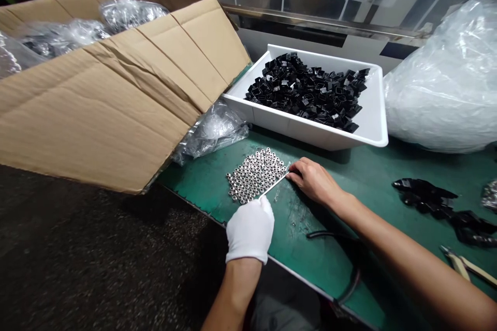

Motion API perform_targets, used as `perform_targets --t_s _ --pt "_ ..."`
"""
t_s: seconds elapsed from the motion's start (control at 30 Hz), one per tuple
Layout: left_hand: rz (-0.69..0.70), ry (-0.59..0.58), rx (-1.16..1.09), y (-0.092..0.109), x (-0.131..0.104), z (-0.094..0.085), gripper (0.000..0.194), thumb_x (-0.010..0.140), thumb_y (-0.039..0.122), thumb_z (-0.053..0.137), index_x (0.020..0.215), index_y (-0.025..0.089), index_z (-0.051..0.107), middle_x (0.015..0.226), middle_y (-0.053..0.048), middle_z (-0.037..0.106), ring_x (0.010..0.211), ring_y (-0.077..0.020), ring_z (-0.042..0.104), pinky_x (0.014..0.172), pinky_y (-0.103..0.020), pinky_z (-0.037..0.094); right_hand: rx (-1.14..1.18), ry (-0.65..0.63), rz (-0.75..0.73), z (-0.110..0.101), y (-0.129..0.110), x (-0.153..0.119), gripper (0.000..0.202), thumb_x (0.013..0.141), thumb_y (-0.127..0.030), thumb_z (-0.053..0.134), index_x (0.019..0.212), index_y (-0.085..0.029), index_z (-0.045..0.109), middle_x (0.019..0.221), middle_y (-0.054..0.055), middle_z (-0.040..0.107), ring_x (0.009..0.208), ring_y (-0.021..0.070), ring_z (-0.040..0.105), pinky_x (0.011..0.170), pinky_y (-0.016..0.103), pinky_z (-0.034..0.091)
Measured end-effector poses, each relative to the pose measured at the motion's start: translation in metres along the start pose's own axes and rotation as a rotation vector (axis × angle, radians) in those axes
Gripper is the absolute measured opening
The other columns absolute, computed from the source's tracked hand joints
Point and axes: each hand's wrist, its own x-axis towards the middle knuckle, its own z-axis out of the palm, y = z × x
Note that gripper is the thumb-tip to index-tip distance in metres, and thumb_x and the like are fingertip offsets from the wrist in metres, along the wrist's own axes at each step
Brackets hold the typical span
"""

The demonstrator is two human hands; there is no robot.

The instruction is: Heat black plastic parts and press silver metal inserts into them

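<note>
Many small silvery metal rings [254, 173], possibly nuts, lie in a flat cluster on the green tabletop [202, 183]. Along the cluster's near right side runs a thin, straight white strip [274, 184]. My left hand [250, 227], in a white glove, grips the strip's near end at the cluster's front edge. At the far end, my bare right hand [310, 178] pinches the strip between thumb and fingers, close to the rightmost rings. The fingertips of the gloved hand are partly hidden from this angle.
A white tub [310, 137] of black plastic parts [306, 90] stands behind the rings. On the left, a cardboard box [116, 98] overhangs the table edge. Clear plastic bags [446, 77], more black parts [425, 196], pliers [462, 264] and a black cable [355, 279] lie around.
</note>
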Motion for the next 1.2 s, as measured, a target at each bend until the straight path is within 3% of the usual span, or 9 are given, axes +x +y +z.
perform_targets --t_s 0.67,0.9,1.2 --pt "-0.011 -0.037 -0.045 0.0002 -0.0025 -0.0013 0.053 0.100 0.036 0.031 0.084 0.015 0.077 0.082 -0.016 0.077 0.081 -0.0305 0.075 0.073 -0.039 0.055 0.034 -0.012 -0.027 0.0001 -0.0037 0.0004 0.018 0.100 -0.030 0.057 0.108 -0.021 0.070 0.104 0.005 0.065 0.095 0.0182 0.064 0.083 0.026 0.046" --pt "-0.010 -0.030 -0.001 0.0026 -0.0043 -0.0026 0.054 0.101 0.035 0.030 0.090 0.013 0.078 0.086 -0.018 0.076 0.082 -0.0264 0.075 0.075 -0.034 0.054 0.028 -0.003 -0.027 0.0016 -0.0035 0.0033 0.019 0.100 -0.030 0.056 0.109 -0.020 0.070 0.104 0.005 0.065 0.095 0.0183 0.064 0.084 0.026 0.045" --pt "0.074 -0.060 0.071 0.0018 -0.0011 -0.0061 0.045 0.100 0.029 0.033 0.097 0.015 0.076 0.097 -0.018 0.076 0.089 -0.0314 0.074 0.078 -0.042 0.056 0.016 -0.015 -0.027 0.0016 -0.0049 0.0085 0.017 0.099 -0.029 0.057 0.104 -0.021 0.071 0.101 0.005 0.064 0.093 0.0178 0.062 0.081 0.026 0.044"
